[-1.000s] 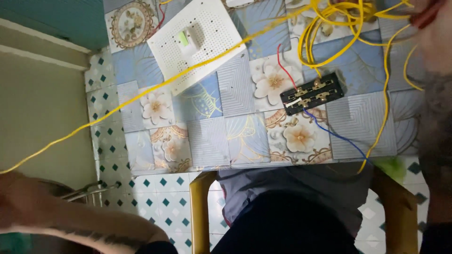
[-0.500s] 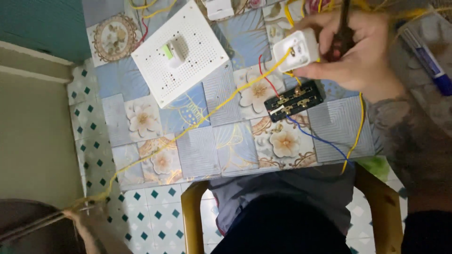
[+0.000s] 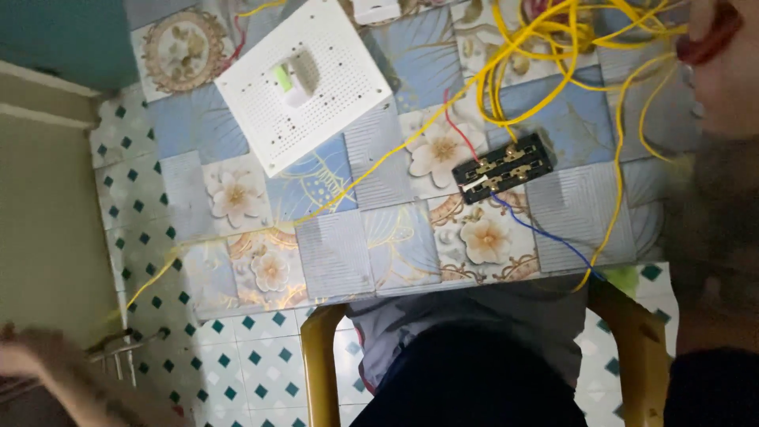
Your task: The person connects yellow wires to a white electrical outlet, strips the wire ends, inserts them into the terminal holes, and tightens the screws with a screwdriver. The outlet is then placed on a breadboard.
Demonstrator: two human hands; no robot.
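Note:
My right hand (image 3: 723, 75) is a blur at the top right corner, closed around something red, apparently a tool handle (image 3: 711, 35), beside a tangle of yellow wires (image 3: 553, 47). My left hand (image 3: 28, 356) is blurred at the bottom left, off the table. A long yellow wire (image 3: 356, 170) runs from the tangle across the table towards it, and I cannot tell whether the hand grips the wire. A black terminal block (image 3: 504, 168) with brass contacts lies on the table, with red, blue and yellow leads.
A white perforated board (image 3: 304, 83) with a switch on it lies on the floral tablecloth (image 3: 340, 253). A white part (image 3: 375, 9) sits at the top edge. A yellow chair frame (image 3: 320, 364) and my lap are below the table. A metal rack (image 3: 118, 356) stands on the tiled floor.
My right hand has left the middle of the table, where it held a white socket, and now sits at the top right corner. My left hand has stayed low on the left.

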